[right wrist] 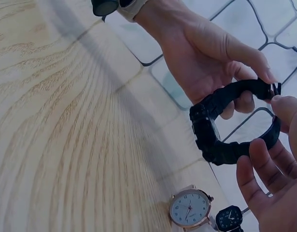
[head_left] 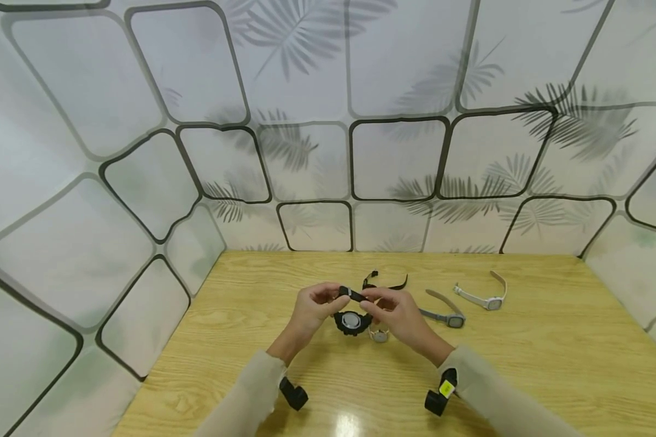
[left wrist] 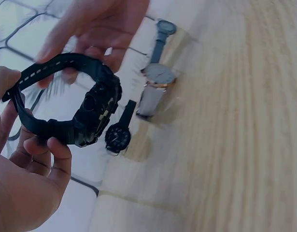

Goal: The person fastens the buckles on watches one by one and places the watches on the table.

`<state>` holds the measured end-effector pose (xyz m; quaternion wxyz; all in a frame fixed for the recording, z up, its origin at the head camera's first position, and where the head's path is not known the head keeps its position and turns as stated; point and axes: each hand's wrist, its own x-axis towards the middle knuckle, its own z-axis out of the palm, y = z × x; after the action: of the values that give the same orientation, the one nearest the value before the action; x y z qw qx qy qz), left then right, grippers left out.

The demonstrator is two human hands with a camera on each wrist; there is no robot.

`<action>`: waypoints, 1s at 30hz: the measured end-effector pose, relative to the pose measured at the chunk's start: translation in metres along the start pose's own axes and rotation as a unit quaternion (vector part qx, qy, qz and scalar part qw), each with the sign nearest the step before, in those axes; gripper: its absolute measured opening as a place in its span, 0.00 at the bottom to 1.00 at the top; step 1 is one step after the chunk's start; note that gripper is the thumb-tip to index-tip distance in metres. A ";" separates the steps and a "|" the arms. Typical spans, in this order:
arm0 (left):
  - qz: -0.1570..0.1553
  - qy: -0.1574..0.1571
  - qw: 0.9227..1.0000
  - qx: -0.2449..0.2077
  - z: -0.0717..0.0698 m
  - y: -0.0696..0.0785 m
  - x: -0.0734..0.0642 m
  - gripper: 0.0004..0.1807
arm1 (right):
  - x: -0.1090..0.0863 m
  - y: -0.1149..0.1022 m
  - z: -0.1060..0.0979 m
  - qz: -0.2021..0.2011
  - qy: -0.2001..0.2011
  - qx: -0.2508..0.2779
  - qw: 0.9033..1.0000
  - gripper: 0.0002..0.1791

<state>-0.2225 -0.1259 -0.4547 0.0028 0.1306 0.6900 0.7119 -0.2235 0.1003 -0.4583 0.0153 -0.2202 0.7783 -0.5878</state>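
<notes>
A black chunky wristwatch (head_left: 351, 323) is held up in front of me, its strap bent round into a loop. My left hand (head_left: 315, 309) pinches the strap's left part between thumb and fingers. On the other side, my right hand (head_left: 398, 315) grips the strap near the same meeting point. In the right wrist view, the watch (right wrist: 205, 131) shows its strap ends together at the thumbs, with a buckle there. The left wrist view shows small light holes along the strap (left wrist: 61, 63). Whether the buckle is fastened, I cannot tell.
Beyond the hands lies a black-strapped watch (head_left: 369, 284). A round white-faced watch (right wrist: 190, 208) sits just under the right hand. To the right are a grey watch (head_left: 455, 321) and a white watch (head_left: 493, 303). Patterned cloth walls (head_left: 317, 224) border the wooden table (head_left: 552, 340).
</notes>
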 end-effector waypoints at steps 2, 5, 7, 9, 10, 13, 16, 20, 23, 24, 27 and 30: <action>0.000 -0.007 1.000 0.007 0.001 -0.001 0.000 0.12 | 0.000 0.000 0.001 -0.009 -0.001 -0.001 1.000 0.17; 0.001 -0.012 1.000 0.015 0.003 -0.001 -0.001 0.11 | 0.000 0.000 0.002 -0.020 -0.001 -0.007 1.000 0.18; 0.003 -0.009 1.000 0.016 0.003 0.000 -0.001 0.11 | 0.000 0.001 0.002 -0.020 -0.001 -0.004 1.000 0.19; 0.004 -0.004 1.000 0.017 0.002 0.000 -0.001 0.11 | -0.002 0.003 0.001 -0.017 -0.001 -0.003 1.000 0.19; 0.004 -0.002 1.000 0.017 0.002 0.001 -0.001 0.11 | -0.003 0.004 0.001 -0.015 -0.001 0.000 1.000 0.18; 0.006 0.001 1.000 0.017 0.001 0.001 -0.002 0.12 | -0.005 0.006 -0.001 -0.010 -0.001 0.003 1.000 0.17; 0.009 -0.002 1.000 0.018 0.000 0.002 -0.002 0.12 | -0.006 0.006 -0.002 -0.012 0.001 -0.005 1.000 0.16; 0.012 -0.007 1.000 0.021 0.000 0.003 -0.002 0.11 | -0.006 -0.004 -0.001 -0.020 0.001 -0.024 1.000 0.15; 0.014 -0.008 1.000 0.020 0.000 0.003 -0.001 0.10 | -0.009 -0.018 0.000 -0.029 0.001 -0.025 0.999 0.14; 0.014 -0.008 1.000 0.019 0.000 0.003 -0.001 0.10 | -0.010 -0.023 0.001 -0.033 0.002 -0.023 0.999 0.13; 0.015 -0.011 1.000 0.021 0.000 0.002 -0.001 0.10 | -0.010 -0.022 0.003 -0.039 0.008 -0.028 0.999 0.14; 0.014 -0.015 1.000 0.024 0.000 0.001 -0.001 0.09 | -0.008 -0.007 0.004 -0.036 0.009 -0.029 0.999 0.15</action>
<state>-0.2215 -0.1260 -0.4536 0.0003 0.1509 0.7048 0.6932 -0.2125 0.0977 -0.4553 -0.0195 -0.2434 0.7866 -0.5672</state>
